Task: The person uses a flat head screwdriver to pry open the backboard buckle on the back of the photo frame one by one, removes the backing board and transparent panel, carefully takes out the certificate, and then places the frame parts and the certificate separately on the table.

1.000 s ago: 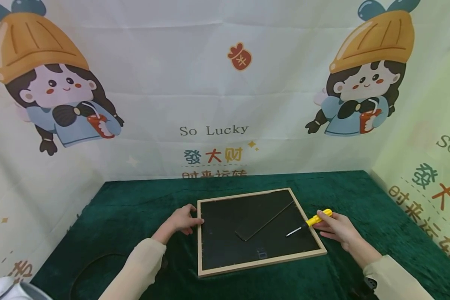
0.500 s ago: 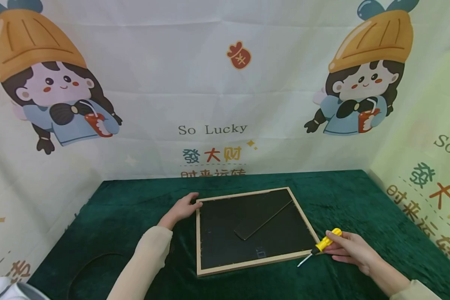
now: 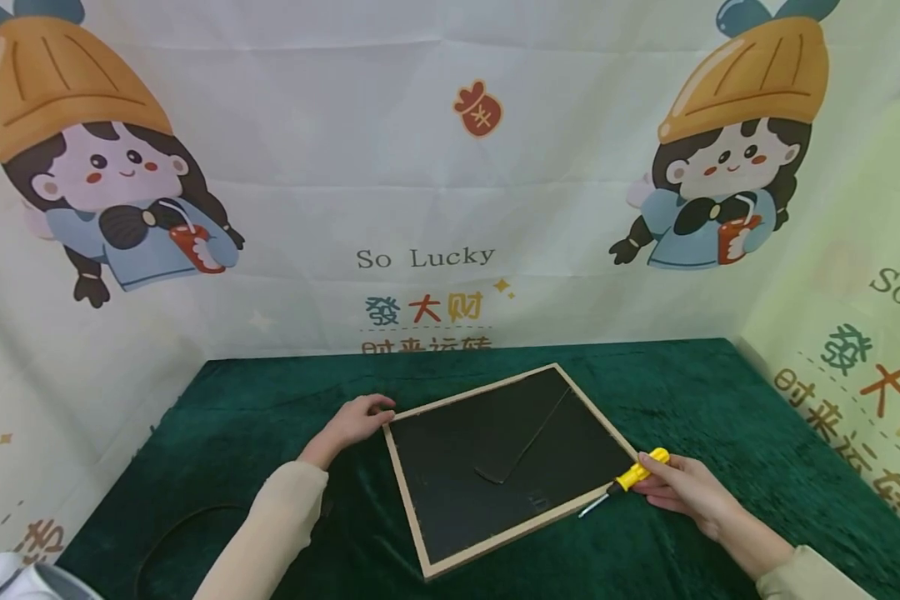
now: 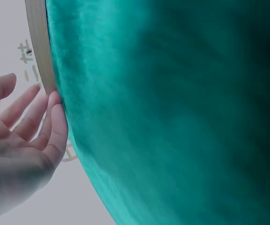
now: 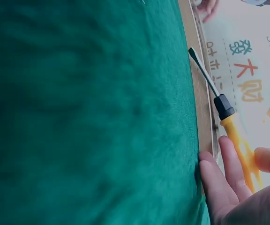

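A picture frame (image 3: 450, 500) with a pale wooden border lies on the green cloth, its black backing and flat stand flap facing up. My left hand (image 3: 354, 421) is at its far left corner; in the left wrist view, extended fingers (image 4: 55, 126) touch the wooden edge (image 4: 40, 42) and the thumb stands apart. My right hand (image 3: 693, 496) pinches a flathead screwdriver (image 3: 641, 471) by its yellow handle, beside the frame's near right corner. In the right wrist view the screwdriver (image 5: 238, 140) runs along the frame's edge (image 5: 200, 103), with other fingertips right at the wood.
Green plush cloth (image 3: 292, 383) covers the table. A white printed curtain (image 3: 420, 167) hangs behind and on both sides. A dark cord (image 3: 153, 537) curves over the cloth at left, and a white and grey object (image 3: 22, 579) shows at the lower left corner.
The frame has turned counter-clockwise on the cloth. My right hand has moved with the screwdriver from the frame's right side to its near right corner; my left hand shifted to the far left corner.
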Demonstrator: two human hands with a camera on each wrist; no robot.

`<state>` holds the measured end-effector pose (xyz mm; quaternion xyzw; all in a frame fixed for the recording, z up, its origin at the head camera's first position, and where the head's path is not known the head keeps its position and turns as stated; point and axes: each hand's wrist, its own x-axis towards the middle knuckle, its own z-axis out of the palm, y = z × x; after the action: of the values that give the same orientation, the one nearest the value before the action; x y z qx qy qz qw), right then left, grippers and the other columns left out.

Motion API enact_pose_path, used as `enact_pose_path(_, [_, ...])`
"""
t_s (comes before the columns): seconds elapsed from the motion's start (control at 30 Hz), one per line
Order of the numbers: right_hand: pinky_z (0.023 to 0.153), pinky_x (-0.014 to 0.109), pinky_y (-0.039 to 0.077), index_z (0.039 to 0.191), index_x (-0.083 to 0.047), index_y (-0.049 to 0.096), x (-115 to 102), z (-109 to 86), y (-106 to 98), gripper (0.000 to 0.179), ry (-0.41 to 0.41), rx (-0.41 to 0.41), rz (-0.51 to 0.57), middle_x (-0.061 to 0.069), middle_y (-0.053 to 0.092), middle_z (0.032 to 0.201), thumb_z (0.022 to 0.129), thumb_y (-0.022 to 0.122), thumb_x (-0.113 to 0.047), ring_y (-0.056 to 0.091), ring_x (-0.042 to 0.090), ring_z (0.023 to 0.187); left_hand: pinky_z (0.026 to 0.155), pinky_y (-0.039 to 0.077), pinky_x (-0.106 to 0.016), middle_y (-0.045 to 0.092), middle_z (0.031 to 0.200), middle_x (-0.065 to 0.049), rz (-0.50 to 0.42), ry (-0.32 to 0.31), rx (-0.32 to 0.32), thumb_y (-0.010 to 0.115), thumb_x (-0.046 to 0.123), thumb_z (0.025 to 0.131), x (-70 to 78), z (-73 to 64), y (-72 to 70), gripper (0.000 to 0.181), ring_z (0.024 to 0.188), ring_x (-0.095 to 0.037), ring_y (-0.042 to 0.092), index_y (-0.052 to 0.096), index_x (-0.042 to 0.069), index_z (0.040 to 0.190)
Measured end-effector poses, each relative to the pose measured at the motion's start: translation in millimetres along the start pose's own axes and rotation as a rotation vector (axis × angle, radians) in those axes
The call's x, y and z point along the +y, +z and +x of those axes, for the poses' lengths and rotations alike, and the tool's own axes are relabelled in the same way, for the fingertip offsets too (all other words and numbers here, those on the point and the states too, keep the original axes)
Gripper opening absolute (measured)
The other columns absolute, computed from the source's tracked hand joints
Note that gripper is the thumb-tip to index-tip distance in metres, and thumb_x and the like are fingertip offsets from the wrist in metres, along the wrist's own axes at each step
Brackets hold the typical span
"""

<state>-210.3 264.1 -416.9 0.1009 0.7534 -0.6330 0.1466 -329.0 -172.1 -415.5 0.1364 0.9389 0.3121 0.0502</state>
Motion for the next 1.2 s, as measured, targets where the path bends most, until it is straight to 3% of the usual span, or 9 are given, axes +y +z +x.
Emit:
enact_pose_path(0.17, [0.073,0.032,0.049,0.111,0.012,0.037,-6.2,13.9,4.8,0.052,-0.024,0.027,0.008,0.006,0.059,0.082,0.090,0.048,-0.034,0.060,0.016,0.078,0.066,0.046,-0.034,0.060,0.087,-0.004,0.022,0.078,-0.075,0.051,0.013,0.089,-1.2,-16.9,-4.4,0.020,0.074,-0.016,0.055,0.064,0.003,0.101])
enact_pose_path(0.33, [0.072,0.030,0.049,0.112,0.012,0.039,-10.9,26.4,8.5,0.053,-0.054,0.048,0.017,0.007,0.056,0.084,0.089,0.050,-0.035,0.057,0.013,0.075,0.054,0.044,-0.029,0.056,0.072,-0.003,-0.049,0.145,-0.233,0.049,0.007,0.089,-0.4,-32.4,-13.4,0.016,0.061,-0.015,0.051,0.064,0.001,0.093])
enact_pose_path(0.47, [0.073,0.029,0.049,0.111,0.012,0.039,-14.9,33.8,8.2,0.051,-0.079,0.035,-0.004,0.007,0.055,0.083,0.090,0.049,-0.033,0.057,0.012,0.074,0.052,0.047,-0.031,0.058,0.070,-0.005,-0.111,0.165,-0.374,0.049,0.007,0.089,0.7,-41.5,-18.6,0.015,0.060,-0.018,0.055,0.063,0.002,0.088])
enact_pose_path(0.53, [0.074,0.029,0.048,0.111,0.012,0.039,-16.5,34.9,7.3,0.050,-0.084,0.027,-0.014,0.006,0.056,0.083,0.090,0.048,-0.033,0.058,0.012,0.075,0.053,0.048,-0.032,0.059,0.070,-0.006,-0.125,0.165,-0.413,0.049,0.010,0.089,2.0,-42.5,-18.7,0.016,0.061,-0.019,0.057,0.064,0.002,0.088])
enact_pose_path(0.63, [0.074,0.030,0.048,0.111,0.012,0.038,-17.5,31.0,9.3,0.048,-0.071,0.009,-0.020,0.006,0.057,0.081,0.091,0.046,-0.031,0.058,0.013,0.075,0.054,0.049,-0.033,0.060,0.076,-0.006,-0.143,0.152,-0.410,0.050,0.013,0.090,5.5,-40.5,-15.4,0.018,0.065,-0.019,0.058,0.063,0.002,0.094])
enact_pose_path(0.8, [0.076,0.034,0.048,0.110,0.013,0.041,-14.0,16.2,26.6,0.045,-0.023,-0.050,-0.029,0.007,0.058,0.082,0.092,0.047,-0.028,0.058,0.017,0.077,0.059,0.049,-0.031,0.059,0.089,-0.005,-0.171,0.106,-0.339,0.050,0.014,0.090,12.2,-31.1,-4.3,0.026,0.073,-0.018,0.055,0.058,-0.001,0.110])
enact_pose_path(0.97, [0.078,0.036,0.046,0.108,0.011,0.047,-10.2,8.4,46.3,0.042,-0.017,-0.028,-0.019,0.008,0.059,0.085,0.091,0.048,-0.027,0.058,0.018,0.080,0.058,0.050,-0.031,0.059,0.090,-0.006,-0.119,0.085,-0.297,0.051,0.009,0.089,17.9,-27.8,1.3,0.024,0.075,-0.018,0.054,0.059,-0.002,0.109])
enact_pose_path(1.03, [0.079,0.036,0.046,0.107,0.011,0.047,-10.5,8.7,50.1,0.040,-0.025,-0.009,-0.004,0.009,0.058,0.086,0.091,0.048,-0.026,0.058,0.018,0.080,0.057,0.050,-0.031,0.059,0.088,-0.006,-0.124,0.073,-0.301,0.051,0.007,0.088,18.5,-30.5,1.1,0.022,0.073,-0.018,0.055,0.060,-0.003,0.107])
enact_pose_path(1.2, [0.080,0.035,0.045,0.109,0.011,0.043,-14.3,19.1,48.9,0.044,-0.073,0.014,0.056,0.009,0.057,0.088,0.091,0.049,-0.028,0.057,0.016,0.080,0.054,0.051,-0.032,0.060,0.079,-0.008,-0.283,0.068,-0.382,0.052,0.003,0.087,18.4,-42.7,4.2,0.016,0.066,-0.020,0.059,0.059,-0.005,0.098])
